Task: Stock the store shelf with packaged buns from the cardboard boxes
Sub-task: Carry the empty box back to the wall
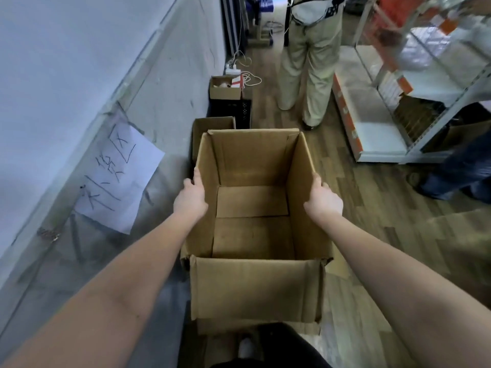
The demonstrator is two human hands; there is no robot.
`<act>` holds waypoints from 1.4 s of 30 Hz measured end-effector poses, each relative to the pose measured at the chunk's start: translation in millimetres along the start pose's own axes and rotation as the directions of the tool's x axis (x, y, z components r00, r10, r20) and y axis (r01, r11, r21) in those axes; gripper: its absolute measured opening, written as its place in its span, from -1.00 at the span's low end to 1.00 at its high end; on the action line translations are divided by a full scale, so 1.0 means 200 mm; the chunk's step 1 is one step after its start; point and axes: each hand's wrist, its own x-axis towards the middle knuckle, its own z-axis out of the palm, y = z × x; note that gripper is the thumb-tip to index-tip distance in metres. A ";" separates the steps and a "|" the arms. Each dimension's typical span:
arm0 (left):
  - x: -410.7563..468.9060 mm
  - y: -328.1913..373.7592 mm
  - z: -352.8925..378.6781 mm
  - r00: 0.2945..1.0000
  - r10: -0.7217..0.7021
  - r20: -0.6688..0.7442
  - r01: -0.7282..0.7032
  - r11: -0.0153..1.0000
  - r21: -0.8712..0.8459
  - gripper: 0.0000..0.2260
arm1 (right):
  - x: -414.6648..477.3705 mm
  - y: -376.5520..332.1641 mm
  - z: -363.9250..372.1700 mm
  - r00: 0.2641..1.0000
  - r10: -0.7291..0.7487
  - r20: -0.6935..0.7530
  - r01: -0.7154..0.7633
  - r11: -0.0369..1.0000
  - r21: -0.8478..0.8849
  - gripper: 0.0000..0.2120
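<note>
Gripping the cardboard box [255,288], left hand [190,199] at 9 o'clock and right hand [322,200] at 3 o'clock clamp fingers on its walls.

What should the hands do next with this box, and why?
Probably set the cardboard box aside near the other box by the wall: the left hand and right hand grip its side walls, and nothing lies inside it.
</note>
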 end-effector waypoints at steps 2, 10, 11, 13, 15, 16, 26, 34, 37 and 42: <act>0.12 0.02 0.00 1.000 -0.002 0.016 0.002 1.000 0.005 -0.19 | 0.10 -0.03 0.01 1.000 0.011 0.013 -0.011 1.000 0.002 -0.24; 0.45 0.13 0.10 0.996 -0.071 0.057 0.074 0.996 -0.052 -0.17 | 0.51 -0.06 0.07 0.996 -0.001 0.092 0.003 1.000 -0.020 -0.23; 0.49 0.13 0.12 0.994 -0.079 0.075 0.084 0.994 -0.071 -0.17 | 0.54 -0.06 0.09 0.994 0.002 0.105 -0.001 1.000 -0.013 -0.23; 0.55 0.13 0.18 0.989 -0.097 0.114 0.110 0.987 -0.114 -0.18 | 0.59 -0.06 0.15 0.990 0.024 0.136 -0.024 1.000 -0.001 -0.22; 0.59 0.13 0.25 0.981 -0.112 0.160 0.135 0.981 -0.138 -0.18 | 0.60 -0.04 0.22 0.983 0.055 0.178 -0.054 0.998 -0.007 -0.20; 0.60 0.12 0.29 0.978 -0.113 0.177 0.138 0.981 -0.138 -0.17 | 0.61 -0.02 0.26 0.977 0.071 0.199 -0.070 0.997 -0.012 -0.20; 0.71 0.08 0.68 0.949 -0.064 0.309 0.123 0.976 -0.177 -0.17 | 0.61 0.07 0.63 0.930 0.194 0.312 -0.219 0.975 0.048 -0.21; 0.81 0.02 0.98 0.936 -0.110 0.333 0.184 0.962 -0.201 -0.15 | 0.72 0.06 0.99 0.930 0.241 0.278 -0.276 0.957 0.094 -0.22; 0.81 0.02 1.10 0.933 -0.117 0.340 0.189 0.964 -0.188 -0.14 | 0.77 0.08 1.12 0.932 0.255 0.257 -0.292 0.949 0.120 -0.21; 0.81 -0.01 1.26 0.919 -0.121 0.376 0.235 0.932 -0.276 -0.16 | 0.79 0.13 1.28 0.919 0.272 0.286 -0.326 0.931 0.162 -0.17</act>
